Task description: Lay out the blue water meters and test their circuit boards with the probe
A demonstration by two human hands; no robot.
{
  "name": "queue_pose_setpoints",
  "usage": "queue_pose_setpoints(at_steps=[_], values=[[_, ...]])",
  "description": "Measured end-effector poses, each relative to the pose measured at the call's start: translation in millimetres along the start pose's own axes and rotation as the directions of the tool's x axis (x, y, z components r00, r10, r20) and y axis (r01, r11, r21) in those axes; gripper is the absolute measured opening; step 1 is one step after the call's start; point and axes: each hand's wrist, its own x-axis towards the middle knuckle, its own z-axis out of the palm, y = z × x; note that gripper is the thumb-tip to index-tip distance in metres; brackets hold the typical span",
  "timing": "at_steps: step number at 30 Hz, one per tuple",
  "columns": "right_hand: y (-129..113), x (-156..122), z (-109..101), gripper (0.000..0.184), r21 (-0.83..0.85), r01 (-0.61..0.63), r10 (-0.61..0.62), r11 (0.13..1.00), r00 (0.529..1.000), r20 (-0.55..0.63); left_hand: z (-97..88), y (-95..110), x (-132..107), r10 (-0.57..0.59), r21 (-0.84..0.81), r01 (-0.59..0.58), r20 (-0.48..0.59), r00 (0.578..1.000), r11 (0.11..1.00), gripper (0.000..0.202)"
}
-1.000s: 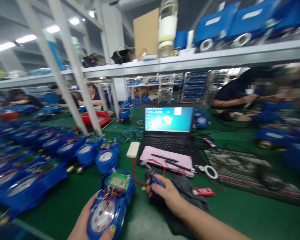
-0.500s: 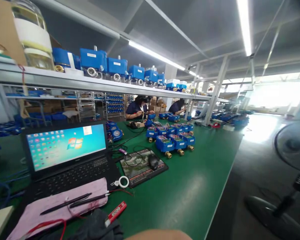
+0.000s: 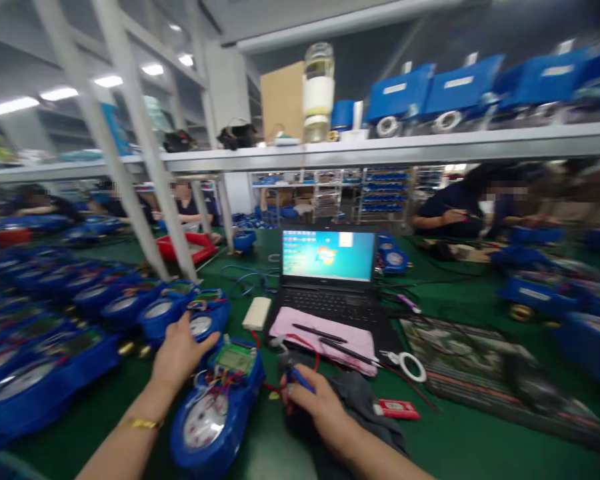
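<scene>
An open blue water meter with a green circuit board and coloured wires lies on the green bench in front of me. My left hand rests beside it, fingers curled over the rim of another blue meter behind. My right hand is closed on a small blue-handled tool with a metal tip, just right of the open meter, over a dark grey cloth. Red wires run from the tool area toward the laptop.
A laptop with a pink cloth and two probes stands ahead. Rows of blue meters fill the left. A white box, tape ring, red tag and mouse mat lie nearby. Other people work across the bench.
The view swung right toward the aisle and back to the bench. My left hand has left the open meter's lower end and now reaches to the meter behind it.
</scene>
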Motion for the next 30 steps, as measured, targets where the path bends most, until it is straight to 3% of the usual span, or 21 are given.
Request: queue_pose_setpoints(at_steps=[2, 5, 9, 14, 18, 21, 25, 30], values=[[4, -2, -3, 0.042, -0.014, 0.014, -0.013, 1.0, 0.999, 0.043, 0.2, -10, -9, -0.092, 0.047, 0.09, 0.031, 0.995, 0.995, 0.07], [11, -6, -5, 0.041, -0.024, 0.005, -0.004, 1.0, 0.998, 0.061, -4.9, -17, -30, -0.149, 0.064, 0.146, 0.049, 0.988, 0.987, 0.073], [19, -9, -9, 0.041, -0.057, -0.001, 0.001, 0.998, 1.0, 0.002, -30.4, -22, -77, -0.172, 0.059, 0.168, 0.051, 0.984, 0.984, 0.073], [23, -9, -18, 0.043, -0.111, -0.044, 0.049, 0.993, 0.998, 0.039, -59.8, -29, -144, -0.182, 0.048, 0.18, 0.047, 0.982, 0.983, 0.07], [26, -12, -22, 0.046, -0.134, -0.074, 0.072, 0.988, 0.997, -0.019, -75.8, -31, -180, -0.179, -0.051, 0.181, 0.036, 0.983, 0.982, 0.068], [29, -14, -23, 0.047, -0.188, -0.055, 0.048, 0.981, 0.998, -0.042, -88.7, -36, -185, -0.16, -0.154, 0.155, -0.019, 0.987, 0.976, 0.059], [27, -16, -25, 0.049, -0.276, -0.027, 0.009, 0.961, 0.998, -0.069, -104.7, -47, -170, -0.186, -0.212, 0.157, -0.125, 0.975, 0.965, 0.033], [4, -35, -15, 0.055, -0.272, -0.025, -0.013, 0.962, 0.99, -0.139, -112.0, -52, -152, -0.186, -0.226, 0.151, -0.142, 0.972, 0.962, 0.03]])
